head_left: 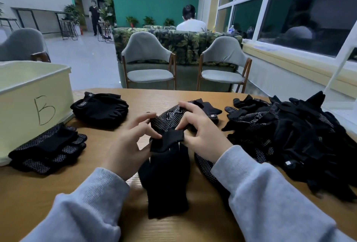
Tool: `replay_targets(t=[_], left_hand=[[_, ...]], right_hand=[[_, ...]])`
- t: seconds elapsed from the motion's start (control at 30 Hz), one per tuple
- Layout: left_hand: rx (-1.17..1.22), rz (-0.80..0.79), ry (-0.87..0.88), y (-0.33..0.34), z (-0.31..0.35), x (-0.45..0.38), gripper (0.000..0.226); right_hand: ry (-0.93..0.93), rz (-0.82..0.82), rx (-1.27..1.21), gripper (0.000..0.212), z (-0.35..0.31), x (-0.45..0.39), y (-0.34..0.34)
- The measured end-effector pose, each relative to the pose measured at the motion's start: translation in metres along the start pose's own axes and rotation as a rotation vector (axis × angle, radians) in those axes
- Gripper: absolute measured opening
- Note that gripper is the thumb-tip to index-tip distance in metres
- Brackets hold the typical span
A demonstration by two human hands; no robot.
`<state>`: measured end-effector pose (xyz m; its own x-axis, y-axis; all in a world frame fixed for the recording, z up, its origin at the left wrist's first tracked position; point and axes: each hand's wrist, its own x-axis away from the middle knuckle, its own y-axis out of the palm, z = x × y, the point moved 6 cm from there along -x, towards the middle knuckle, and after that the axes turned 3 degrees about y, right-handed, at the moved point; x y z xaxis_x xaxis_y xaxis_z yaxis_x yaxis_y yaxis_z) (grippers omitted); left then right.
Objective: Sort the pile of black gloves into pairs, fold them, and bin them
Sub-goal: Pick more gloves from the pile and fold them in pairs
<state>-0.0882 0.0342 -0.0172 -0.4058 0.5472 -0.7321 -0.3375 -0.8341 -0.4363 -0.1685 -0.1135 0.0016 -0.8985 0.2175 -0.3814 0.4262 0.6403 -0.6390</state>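
Observation:
In the middle of the wooden table (135, 98) lies a black glove (166, 179) with a white-dotted glove (168, 118) across its far end. My left hand (129, 145) pinches the gloves at the left edge. My right hand (201, 133) grips the dotted glove from the right, fingers curled over it. A big loose pile of black gloves (289, 141) covers the table's right side. Two folded stacks sit at the left: a plain one (100, 108) farther off and a dotted one (48, 149) nearer.
A pale yellow bin (29, 91) marked with a handwritten letter stands at the table's left edge. Two grey chairs (148, 61) face the far side of the table. A window sill runs along the right. Two people are far back in the room.

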Motion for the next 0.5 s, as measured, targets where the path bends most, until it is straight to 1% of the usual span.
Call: replay_targets(t=[0.07, 0.17, 0.2, 0.27, 0.33, 0.4, 0.5], left_hand=[[-0.006, 0.000, 0.001, -0.002, -0.002, 0.004, 0.025], [0.001, -0.045, -0.007, -0.001, -0.003, 0.016, 0.038], [0.007, -0.064, -0.004, 0.000, -0.002, 0.020, 0.038], [0.026, -0.096, 0.012, 0.002, 0.003, 0.028, 0.035], [0.056, -0.120, 0.023, 0.005, 0.006, 0.035, 0.034], [0.073, -0.144, 0.037, 0.005, 0.007, 0.042, 0.027], [0.067, -0.199, 0.063, 0.005, 0.008, 0.053, 0.016]], right_hand=[[-0.013, -0.041, 0.011, 0.018, 0.001, -0.001, 0.007], [-0.007, -0.126, 0.008, 0.027, 0.004, 0.006, 0.016], [0.000, -0.159, 0.005, 0.027, 0.006, 0.010, 0.019], [0.011, -0.212, 0.006, 0.029, 0.008, 0.017, 0.023], [0.015, -0.238, 0.011, 0.036, 0.010, 0.022, 0.027], [0.009, -0.250, 0.028, 0.041, 0.011, 0.026, 0.029], [0.002, -0.278, 0.084, 0.040, 0.011, 0.034, 0.035]])
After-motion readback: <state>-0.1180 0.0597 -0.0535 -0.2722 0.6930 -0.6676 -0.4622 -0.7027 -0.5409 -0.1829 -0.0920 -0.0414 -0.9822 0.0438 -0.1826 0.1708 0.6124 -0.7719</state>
